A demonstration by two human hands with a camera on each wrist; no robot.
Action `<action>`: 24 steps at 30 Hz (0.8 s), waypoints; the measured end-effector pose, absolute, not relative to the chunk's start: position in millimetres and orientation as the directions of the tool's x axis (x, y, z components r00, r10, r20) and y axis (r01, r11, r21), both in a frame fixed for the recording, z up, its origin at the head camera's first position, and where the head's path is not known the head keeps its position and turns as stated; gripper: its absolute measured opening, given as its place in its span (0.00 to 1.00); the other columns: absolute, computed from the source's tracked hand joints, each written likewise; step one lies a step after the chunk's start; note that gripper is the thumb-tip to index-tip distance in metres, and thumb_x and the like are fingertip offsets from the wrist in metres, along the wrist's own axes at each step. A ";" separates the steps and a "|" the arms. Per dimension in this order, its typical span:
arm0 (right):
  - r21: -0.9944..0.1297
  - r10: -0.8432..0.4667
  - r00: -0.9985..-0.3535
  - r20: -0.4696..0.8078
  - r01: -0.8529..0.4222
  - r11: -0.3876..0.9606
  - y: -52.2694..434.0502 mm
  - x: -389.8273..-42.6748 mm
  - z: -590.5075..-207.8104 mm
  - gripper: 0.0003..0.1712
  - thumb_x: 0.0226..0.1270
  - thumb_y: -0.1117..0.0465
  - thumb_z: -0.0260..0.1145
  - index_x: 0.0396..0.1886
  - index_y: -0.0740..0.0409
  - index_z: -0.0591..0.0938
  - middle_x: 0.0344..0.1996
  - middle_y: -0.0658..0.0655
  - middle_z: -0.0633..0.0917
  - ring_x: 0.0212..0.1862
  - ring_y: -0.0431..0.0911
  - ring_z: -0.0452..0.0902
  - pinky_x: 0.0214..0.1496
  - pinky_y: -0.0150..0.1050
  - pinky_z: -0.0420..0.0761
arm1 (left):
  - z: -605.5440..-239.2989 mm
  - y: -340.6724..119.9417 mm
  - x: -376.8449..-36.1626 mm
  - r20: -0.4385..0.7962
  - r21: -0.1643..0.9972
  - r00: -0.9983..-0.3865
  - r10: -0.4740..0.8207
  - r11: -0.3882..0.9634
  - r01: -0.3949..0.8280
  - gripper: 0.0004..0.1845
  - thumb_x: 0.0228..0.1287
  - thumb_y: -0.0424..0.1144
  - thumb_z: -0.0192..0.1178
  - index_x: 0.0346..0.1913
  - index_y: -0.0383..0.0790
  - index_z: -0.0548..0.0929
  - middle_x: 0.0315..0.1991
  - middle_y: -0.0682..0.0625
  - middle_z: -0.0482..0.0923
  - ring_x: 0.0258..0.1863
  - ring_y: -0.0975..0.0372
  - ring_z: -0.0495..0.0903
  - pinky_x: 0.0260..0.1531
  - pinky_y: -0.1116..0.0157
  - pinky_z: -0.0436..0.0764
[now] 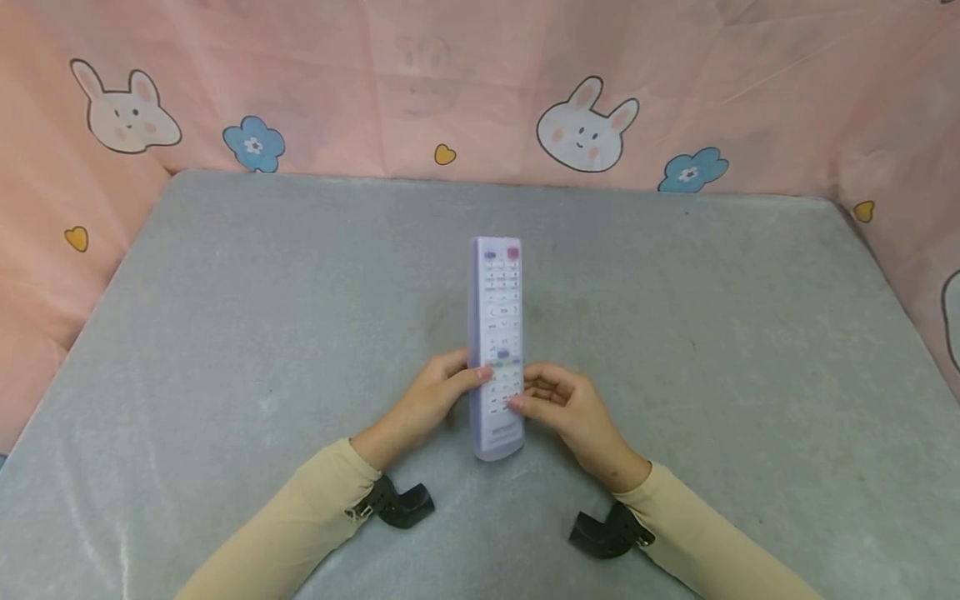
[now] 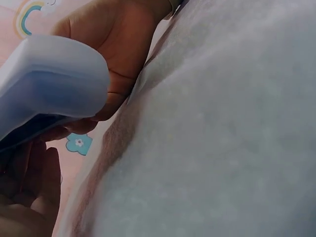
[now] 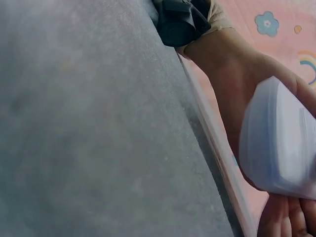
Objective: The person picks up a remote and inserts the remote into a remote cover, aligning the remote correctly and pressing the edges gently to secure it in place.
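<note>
A white remote control point(image 1: 504, 333) in a translucent bluish sleeve is held up between both hands, its button face toward the head camera and its long side pointing away. My left hand point(image 1: 427, 404) grips its left edge, thumb on the buttons, other fingers hidden behind. From the right side my right hand point(image 1: 577, 417) holds it, thumb on the lower buttons and fingers curled at the edge. The sleeve's rounded lower end point(image 2: 64, 74) fills part of the left wrist view, and in the right wrist view the remote's end point(image 3: 281, 143) shows against a palm.
A grey cloth-covered table point(image 1: 262, 292) spreads beneath the hands. Pink curtain point(image 1: 337, 83) printed with rabbits, flowers and hearts surrounds its back and sides. Black camera mounts point(image 1: 405, 504) are strapped at both wrists over beige sleeves point(image 1: 300, 517).
</note>
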State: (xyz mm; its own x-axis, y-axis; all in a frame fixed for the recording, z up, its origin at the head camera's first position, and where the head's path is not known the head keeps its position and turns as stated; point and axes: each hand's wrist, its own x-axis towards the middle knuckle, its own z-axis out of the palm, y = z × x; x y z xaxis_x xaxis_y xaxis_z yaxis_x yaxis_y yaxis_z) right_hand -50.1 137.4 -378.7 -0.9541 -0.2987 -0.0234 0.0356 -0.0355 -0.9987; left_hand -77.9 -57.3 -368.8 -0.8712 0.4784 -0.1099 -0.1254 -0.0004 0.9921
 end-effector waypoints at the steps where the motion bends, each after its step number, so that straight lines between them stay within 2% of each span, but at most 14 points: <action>1: -0.999 -0.288 -0.958 -0.019 0.032 -0.042 137.3 -50.0 -379.0 0.14 0.58 0.75 0.65 0.42 0.82 0.75 0.31 0.51 0.84 0.35 0.40 0.80 0.38 0.31 0.82 | -368.7 -57.4 -78.5 -0.097 0.993 -0.872 0.479 -0.005 -0.114 0.22 0.66 0.35 0.49 0.57 0.20 0.71 0.53 0.31 0.75 0.54 0.47 0.75 0.58 0.57 0.71; 5: -0.998 -0.223 -0.975 -0.010 0.023 -0.057 136.7 -50.2 -379.7 0.16 0.57 0.72 0.67 0.40 0.83 0.74 0.30 0.55 0.83 0.34 0.40 0.79 0.38 0.30 0.82 | -369.4 -57.6 -81.0 -0.053 0.998 -0.895 0.443 0.004 -0.057 0.20 0.66 0.33 0.53 0.58 0.24 0.72 0.54 0.34 0.75 0.54 0.49 0.76 0.57 0.59 0.74; 9: -0.998 -0.185 -0.983 -0.014 0.024 -0.052 136.7 -50.6 -379.2 0.17 0.56 0.71 0.69 0.40 0.81 0.75 0.30 0.59 0.82 0.34 0.41 0.79 0.38 0.32 0.82 | -369.9 -57.6 -82.4 -0.059 0.998 -0.916 0.397 -0.010 -0.069 0.21 0.65 0.31 0.56 0.58 0.25 0.72 0.52 0.34 0.76 0.51 0.50 0.77 0.53 0.61 0.77; 16: -0.999 -0.186 -0.982 0.014 -0.005 -0.051 137.0 -50.1 -377.8 0.15 0.55 0.74 0.68 0.39 0.81 0.75 0.30 0.57 0.82 0.34 0.41 0.79 0.38 0.32 0.83 | -369.8 -57.2 -82.5 -0.066 0.996 -0.917 0.394 -0.029 -0.085 0.20 0.64 0.29 0.56 0.58 0.23 0.71 0.50 0.33 0.77 0.48 0.49 0.79 0.50 0.61 0.79; 24: -0.999 -0.213 -0.976 0.039 -0.034 -0.024 137.6 -49.9 -378.1 0.16 0.54 0.77 0.66 0.43 0.78 0.75 0.32 0.53 0.82 0.36 0.41 0.79 0.38 0.32 0.83 | -369.5 -57.1 -80.5 -0.047 0.992 -0.918 0.394 -0.088 -0.089 0.23 0.60 0.25 0.56 0.58 0.20 0.69 0.53 0.30 0.74 0.52 0.47 0.76 0.55 0.62 0.76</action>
